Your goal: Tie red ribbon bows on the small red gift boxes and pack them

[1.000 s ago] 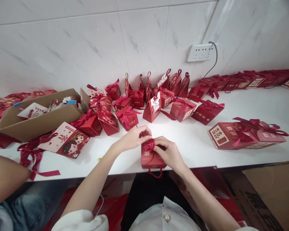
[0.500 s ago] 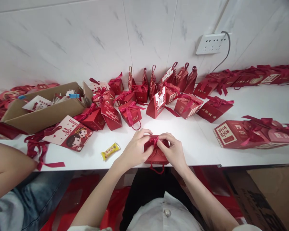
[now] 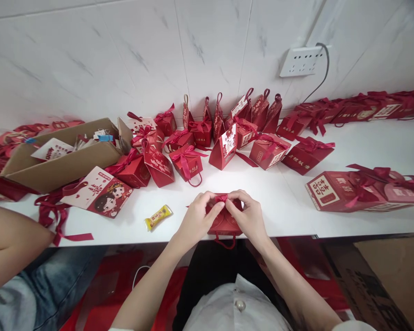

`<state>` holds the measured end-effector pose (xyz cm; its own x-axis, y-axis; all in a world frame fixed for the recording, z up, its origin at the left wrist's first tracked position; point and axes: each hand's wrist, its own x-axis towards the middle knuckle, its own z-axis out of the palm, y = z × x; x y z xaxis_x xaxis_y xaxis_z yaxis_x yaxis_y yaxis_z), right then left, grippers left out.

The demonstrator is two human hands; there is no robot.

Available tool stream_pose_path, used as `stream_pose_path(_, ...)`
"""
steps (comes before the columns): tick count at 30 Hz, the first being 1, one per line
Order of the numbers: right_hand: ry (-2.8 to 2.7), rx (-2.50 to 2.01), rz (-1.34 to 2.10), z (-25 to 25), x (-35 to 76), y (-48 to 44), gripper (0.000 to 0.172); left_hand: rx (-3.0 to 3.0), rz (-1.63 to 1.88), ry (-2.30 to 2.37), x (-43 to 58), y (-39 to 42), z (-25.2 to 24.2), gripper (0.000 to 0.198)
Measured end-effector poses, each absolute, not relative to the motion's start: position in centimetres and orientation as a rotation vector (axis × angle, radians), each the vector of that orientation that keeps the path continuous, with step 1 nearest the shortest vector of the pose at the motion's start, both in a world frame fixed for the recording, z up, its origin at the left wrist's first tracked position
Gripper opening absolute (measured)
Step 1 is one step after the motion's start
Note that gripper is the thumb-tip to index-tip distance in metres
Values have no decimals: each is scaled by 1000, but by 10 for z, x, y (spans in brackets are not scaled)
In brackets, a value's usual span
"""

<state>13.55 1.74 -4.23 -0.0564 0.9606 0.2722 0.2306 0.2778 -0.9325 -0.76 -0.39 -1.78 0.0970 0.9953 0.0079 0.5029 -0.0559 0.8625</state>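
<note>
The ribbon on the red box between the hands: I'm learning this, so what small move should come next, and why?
Probably ease the ribbon gently outward to snug it: the left hand and right hand pinch it close together, where it bunches over the red box.

From my distant post I look through one camera worn on the person's head; it faces forward and down, fairly near the fingers (image 3: 215, 212), which sit just below mid-view; beyond the fingers it takes in the white table (image 3: 283, 220) and, farthest off, the tiled wall (image 3: 210, 46); nearer than the fingers, it catches the wearer's shirt (image 3: 224, 308) along the bottom edge.
</note>
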Motion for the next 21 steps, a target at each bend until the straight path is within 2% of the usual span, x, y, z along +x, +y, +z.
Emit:
stream_pose_path(6, -1543, -1118, 915, -44, 138, 19, 12, 1622, 913, 1462, -6, -1, -17, 24)
stream_pose_path(17, -1572, -1152, 921, -41, 137, 18, 11, 1464, 1028, 1494, -1, 0, -22, 19)
stream_pose_path(21, -1514, -1163, 959, -42, 138, 19, 3, 1415, 1055, 1479, 1, 0, -24, 17)
